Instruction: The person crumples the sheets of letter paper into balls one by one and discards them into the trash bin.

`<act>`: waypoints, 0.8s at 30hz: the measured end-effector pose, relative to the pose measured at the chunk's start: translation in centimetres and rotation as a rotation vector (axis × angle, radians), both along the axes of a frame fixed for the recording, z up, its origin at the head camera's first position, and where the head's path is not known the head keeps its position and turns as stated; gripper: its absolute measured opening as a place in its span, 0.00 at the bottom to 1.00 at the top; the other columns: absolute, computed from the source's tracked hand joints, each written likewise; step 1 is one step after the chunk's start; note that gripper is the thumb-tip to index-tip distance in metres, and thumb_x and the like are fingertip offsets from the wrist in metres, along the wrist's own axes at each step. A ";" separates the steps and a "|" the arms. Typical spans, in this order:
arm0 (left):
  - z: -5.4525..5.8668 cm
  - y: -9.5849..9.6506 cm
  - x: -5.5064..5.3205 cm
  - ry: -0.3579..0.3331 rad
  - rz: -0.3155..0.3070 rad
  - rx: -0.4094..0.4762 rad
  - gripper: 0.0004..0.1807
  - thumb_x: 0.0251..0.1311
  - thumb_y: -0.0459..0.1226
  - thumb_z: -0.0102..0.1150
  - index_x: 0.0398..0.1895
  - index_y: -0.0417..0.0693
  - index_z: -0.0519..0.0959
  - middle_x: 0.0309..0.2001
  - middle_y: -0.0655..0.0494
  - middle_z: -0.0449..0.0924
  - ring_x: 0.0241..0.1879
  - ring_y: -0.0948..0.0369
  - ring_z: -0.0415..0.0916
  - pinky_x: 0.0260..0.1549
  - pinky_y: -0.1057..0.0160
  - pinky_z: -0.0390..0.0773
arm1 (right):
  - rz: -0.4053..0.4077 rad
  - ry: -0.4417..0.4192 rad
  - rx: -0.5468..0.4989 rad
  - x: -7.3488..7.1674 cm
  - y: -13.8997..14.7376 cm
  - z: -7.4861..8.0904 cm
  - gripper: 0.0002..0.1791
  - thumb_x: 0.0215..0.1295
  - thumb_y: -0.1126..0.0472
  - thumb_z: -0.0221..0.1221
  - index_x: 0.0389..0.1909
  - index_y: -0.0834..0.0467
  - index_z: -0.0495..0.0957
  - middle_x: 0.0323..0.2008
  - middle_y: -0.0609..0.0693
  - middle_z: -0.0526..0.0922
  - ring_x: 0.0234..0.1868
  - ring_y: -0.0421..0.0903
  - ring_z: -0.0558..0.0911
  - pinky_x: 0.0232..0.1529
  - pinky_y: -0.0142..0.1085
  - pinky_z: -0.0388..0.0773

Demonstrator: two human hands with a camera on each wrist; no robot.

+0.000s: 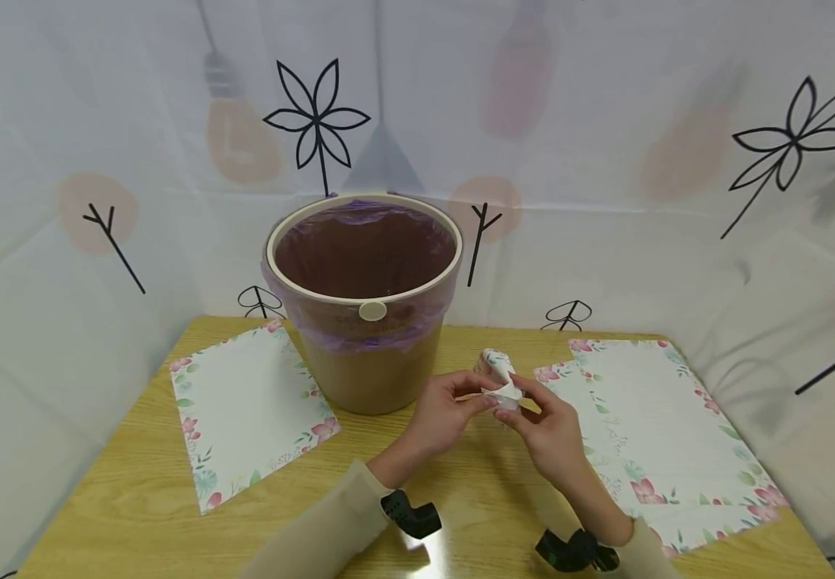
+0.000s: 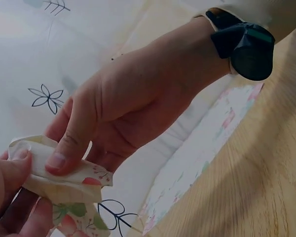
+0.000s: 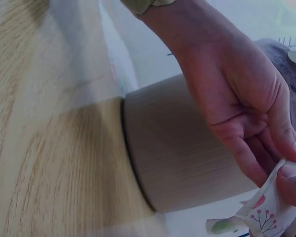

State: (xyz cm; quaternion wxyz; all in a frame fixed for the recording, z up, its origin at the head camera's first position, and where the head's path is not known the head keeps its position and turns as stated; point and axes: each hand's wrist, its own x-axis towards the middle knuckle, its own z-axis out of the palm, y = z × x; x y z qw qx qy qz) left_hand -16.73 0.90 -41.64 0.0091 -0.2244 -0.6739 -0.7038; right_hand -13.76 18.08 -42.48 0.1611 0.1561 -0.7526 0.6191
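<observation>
Both hands meet over the table, just in front of the bin, on one crumpled, folded piece of floral-printed white paper [image 1: 499, 367]. The left hand [image 1: 438, 414] pinches its left side between thumb and fingers. From the other side the right hand [image 1: 553, 438] grips it, thumb below and fingers over the edge. In the left wrist view the folded paper [image 2: 64, 183] shows a flat band under the right thumb, with red and green print on its lower part. Red berries mark the paper [image 3: 264, 217] in the right wrist view, where it runs out of frame.
A beige bin [image 1: 367, 374] lined with a purple bag stands at the back, left of centre. One flower-bordered sheet [image 1: 254, 418] lies to its left. Two overlapping sheets [image 1: 671, 410] lie on the right of the wooden table [image 1: 135, 498]. A printed cloth [image 1: 606, 257] hangs behind.
</observation>
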 end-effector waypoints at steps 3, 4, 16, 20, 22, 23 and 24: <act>0.2 0.2 0.0 0.014 0.016 0.034 0.09 0.57 0.28 0.69 0.41 0.40 0.85 0.45 0.50 0.83 0.50 0.59 0.79 0.48 0.58 0.81 | -0.038 0.020 -0.005 0.2 0.0 0.2 0.23 0.55 0.81 0.66 0.54 0.71 0.79 0.49 0.64 0.79 0.45 0.40 0.80 0.37 0.32 0.83; 0.2 0.2 0.0 0.024 0.029 0.033 0.10 0.56 0.28 0.70 0.42 0.41 0.84 0.47 0.51 0.82 0.51 0.59 0.77 0.50 0.56 0.80 | -0.045 0.028 -0.002 0.3 0.1 0.3 0.23 0.54 0.81 0.66 0.53 0.71 0.79 0.48 0.63 0.79 0.45 0.40 0.80 0.37 0.32 0.83; 0.3 -0.1 -0.4 0.105 0.062 -0.047 0.32 0.52 0.31 0.74 0.63 0.51 0.76 0.65 0.57 0.72 0.65 0.59 0.66 0.63 0.41 0.63 | -0.064 0.115 0.070 1.0 0.4 0.7 0.15 0.52 0.81 0.67 0.41 0.68 0.82 0.42 0.62 0.83 0.42 0.37 0.83 0.37 0.31 0.83; 0.1 -0.2 -0.5 0.060 -0.019 -0.014 0.26 0.55 0.29 0.71 0.59 0.46 0.79 0.60 0.53 0.78 0.57 0.59 0.75 0.64 0.49 0.66 | -0.092 0.117 0.082 0.9 0.4 0.6 0.14 0.50 0.80 0.69 0.37 0.64 0.84 0.38 0.58 0.85 0.40 0.38 0.83 0.35 0.31 0.83; -0.1 -0.2 -0.4 0.037 -0.039 -0.005 0.23 0.56 0.28 0.70 0.56 0.45 0.81 0.57 0.53 0.80 0.50 0.59 0.78 0.58 0.55 0.74 | -0.105 0.111 0.076 0.9 0.4 0.6 0.13 0.50 0.80 0.70 0.35 0.64 0.84 0.37 0.57 0.85 0.38 0.38 0.84 0.33 0.31 0.83; -0.1 -0.2 -0.4 0.032 -0.041 -0.003 0.21 0.56 0.28 0.70 0.54 0.45 0.82 0.56 0.53 0.80 0.47 0.59 0.79 0.54 0.57 0.77 | -0.111 0.109 0.071 0.9 0.4 0.5 0.13 0.50 0.80 0.70 0.35 0.63 0.85 0.36 0.57 0.86 0.36 0.38 0.84 0.32 0.32 0.83; -0.1 -0.2 -0.4 0.029 -0.043 0.000 0.19 0.56 0.28 0.70 0.52 0.44 0.82 0.56 0.53 0.80 0.44 0.59 0.79 0.49 0.58 0.80 | -0.117 0.110 0.067 0.9 0.3 0.5 0.13 0.50 0.79 0.70 0.35 0.63 0.85 0.35 0.57 0.86 0.35 0.38 0.85 0.31 0.32 0.83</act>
